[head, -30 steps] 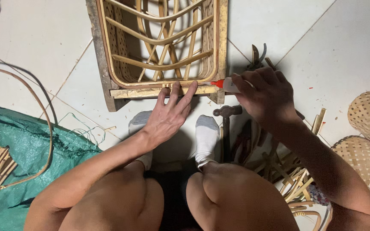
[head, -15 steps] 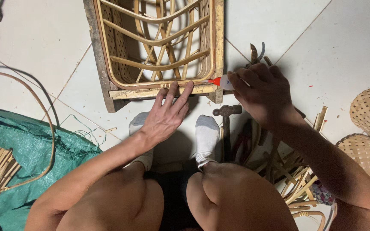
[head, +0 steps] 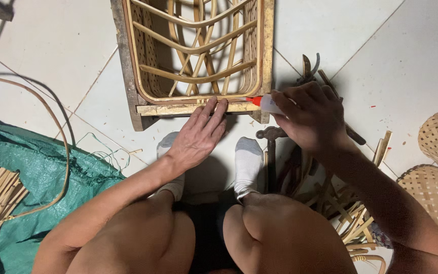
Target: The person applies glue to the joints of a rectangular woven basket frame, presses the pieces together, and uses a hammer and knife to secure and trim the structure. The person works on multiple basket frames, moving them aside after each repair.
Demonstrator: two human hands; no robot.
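Your left hand [head: 197,136] and right hand [head: 307,117] are bare: no gloves, rings, watch or wristband visible on either. Both forearms are uncovered to the bottom edge of frame, with no sleeve in view at the 7 or 5 o'clock corners. Both knees and thighs are bare as well. A dark, near-black garment [head: 206,231] shows between the thighs at 6 o'clock; its cut cannot be made out. You wear a pair of white ankle socks [head: 248,167], ribbed at the cuff, the toe areas greyed. No footwear is seen.
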